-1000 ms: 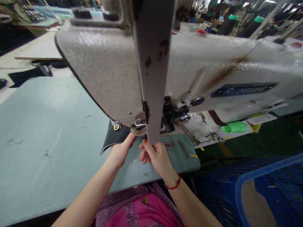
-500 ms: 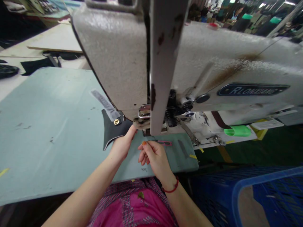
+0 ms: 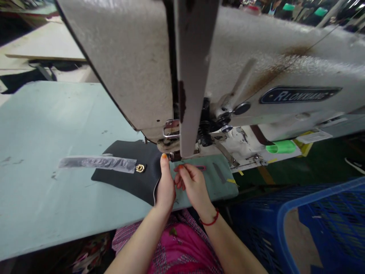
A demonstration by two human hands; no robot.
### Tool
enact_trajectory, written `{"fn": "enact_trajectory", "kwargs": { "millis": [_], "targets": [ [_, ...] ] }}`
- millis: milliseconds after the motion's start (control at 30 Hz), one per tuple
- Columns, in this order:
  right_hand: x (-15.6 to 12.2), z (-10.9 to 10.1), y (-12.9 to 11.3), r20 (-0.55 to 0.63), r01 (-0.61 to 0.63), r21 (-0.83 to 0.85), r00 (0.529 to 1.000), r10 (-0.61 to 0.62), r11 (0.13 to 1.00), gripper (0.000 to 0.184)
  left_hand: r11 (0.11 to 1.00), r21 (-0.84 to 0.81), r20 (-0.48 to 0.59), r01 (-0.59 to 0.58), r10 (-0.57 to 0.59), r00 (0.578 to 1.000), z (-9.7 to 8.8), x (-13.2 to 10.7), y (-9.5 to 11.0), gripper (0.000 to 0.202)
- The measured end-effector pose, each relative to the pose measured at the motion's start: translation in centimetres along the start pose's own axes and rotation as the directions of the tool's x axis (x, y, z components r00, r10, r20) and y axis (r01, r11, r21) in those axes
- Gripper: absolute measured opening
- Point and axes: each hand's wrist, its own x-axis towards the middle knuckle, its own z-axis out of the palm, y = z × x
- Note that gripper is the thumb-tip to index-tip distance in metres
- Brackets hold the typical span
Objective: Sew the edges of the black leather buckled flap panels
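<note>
A black leather-like panel point(image 3: 122, 186) with a pale edge lies on the table, partly under the head of a sewing machine point(image 3: 128, 76). On the panel are a gold clasp point(image 3: 140, 168) and a strap wrapped in clear plastic point(image 3: 99, 163), which reaches out to the left. My left hand point(image 3: 165, 186) grips the panel's right edge, thumb on top and fingers hidden below. Just right of it, my right hand point(image 3: 195, 184) is closed with thumb and fingertips together; whatever it may pinch is too small to see. A pink-rimmed tool point(image 3: 201, 168) lies behind the right hand.
The pale green tabletop point(image 3: 57, 213) spreads to the left. A blue plastic crate point(image 3: 288, 201) stands at the lower right. Along the machine's base lies a green tube point(image 3: 281, 147). A metal bar point(image 3: 191, 76) runs down in front of the machine head.
The panel has turned and come out leftward and nearer to me, with its strap now pointing left. My left hand has moved right with its edge, close to my right hand. The view has shifted.
</note>
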Motion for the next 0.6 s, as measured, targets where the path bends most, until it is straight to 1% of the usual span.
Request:
{"fn": "enact_trajectory", "kwargs": {
  "millis": [33, 100, 133, 167, 233, 267, 300, 333, 367, 400, 433, 467, 500, 533, 567, 600],
  "targets": [
    [0.1, 0.1, -0.2, -0.033, 0.027, -0.032, 0.999, -0.028, 0.999, 0.028, 1.0, -0.016, -0.021, 0.001, -0.001, 1.0, -0.3, -0.2, -0.6, 0.068],
    [0.3, 0.4, -0.8, -0.068, 0.063, -0.082, 0.995, -0.068, 0.995, 0.028, 0.999, -0.028, -0.058, -0.022, 0.02, 0.998, -1.3, -1.1, -2.5, 0.059],
    [0.4, 0.6, -1.0, -0.065, 0.072, -0.09, 0.995, -0.078, 0.993, 0.03, 0.999, -0.021, -0.062, -0.038, 0.037, 0.997, -2.2, -1.9, -3.7, 0.056],
    [0.5, 1.0, -1.3, -0.054, 0.077, -0.089, 0.995, -0.082, 0.993, 0.033, 0.997, -0.024, -0.06, -0.08, 0.078, 0.995, -3.3, -2.8, -5.1, 0.056],
    [0.8, 1.8, -1.7, -0.028, 0.089, -0.091, 0.995, -0.092, 0.992, 0.042, 0.99, -0.068, -0.05, -0.127, 0.124, 0.991, -6.4, -4.5, -7.8, 0.064],
    [1.0, 2.3, -1.9, -0.019, 0.096, -0.102, 0.995, -0.099, 0.99, 0.046, 0.979, -0.126, -0.052, -0.161, 0.156, 0.986, -8.3, -4.9, -8.9, 0.066],
    [1.2, 2.8, -2.0, -0.012, 0.104, -0.117, 0.994, -0.106, 0.988, 0.05, 0.968, -0.149, -0.117, -0.201, 0.184, 0.976, -10.3, -4.8, -9.7, 0.062],
    [1.4, 3.3, -2.0, -0.01, 0.111, -0.132, 0.994, -0.113, 0.985, 0.052, 0.959, -0.114, -0.163, -0.258, 0.238, 0.957, -12.3, -4.2, -10.1, 0.056],
    [1.5, 3.7, -2.0, -0.011, 0.117, -0.144, 0.993, -0.119, 0.983, 0.053, 0.937, -0.035, -0.214, -0.348, 0.333, 0.918, -14.3, -3.1, -9.9, 0.05],
    [1.7, 4.1, -1.9, -0.02, 0.121, -0.15, 0.992, -0.125, 0.981, 0.053, 0.887, 0.078, -0.165, -0.455, 0.462, 0.872, -15.9, -1.5, -9.3, 0.05],
    [1.8, 4.5, -1.8, -0.034, 0.125, -0.151, 0.991, -0.131, 0.981, 0.051, 0.804, 0.187, -0.029, -0.565, 0.579, 0.814, -17.2, 0.6, -8.3, 0.05],
    [1.9, 4.7, -1.7, -0.049, 0.128, -0.148, 0.989, -0.137, 0.981, 0.05, 0.689, 0.29, 0.155, -0.664, 0.651, 0.743, -18.1, 2.9, -6.9, 0.051],
    [1.9, 4.9, -1.5, -0.064, 0.132, -0.146, 0.988, -0.143, 0.98, 0.049, 0.539, 0.328, 0.333, -0.776, 0.703, 0.628, -18.5, 5.2, -5.3, 0.052],
    [2.0, 5.0, -1.3, -0.075, 0.137, -0.143, 0.986, -0.149, 0.98, 0.049, 0.412, 0.318, 0.492, -0.854, 0.698, 0.52, -18.5, 7.5, -3.5, 0.054],
    [2.0, 5.1, -1.1, -0.078, 0.142, -0.139, 0.985, -0.153, 0.98, 0.048, 0.299, 0.315, 0.618, -0.9, 0.655, 0.434, -18.1, 9.6, -1.7, 0.06],
    [2.0, 5.1, -1.0, -0.078, 0.147, -0.137, 0.984, -0.158, 0.98, 0.048, 0.194, 0.29, 0.719, -0.937, 0.602, 0.347, -17.4, 11.3, 0.0, 0.071]
  ]
}}
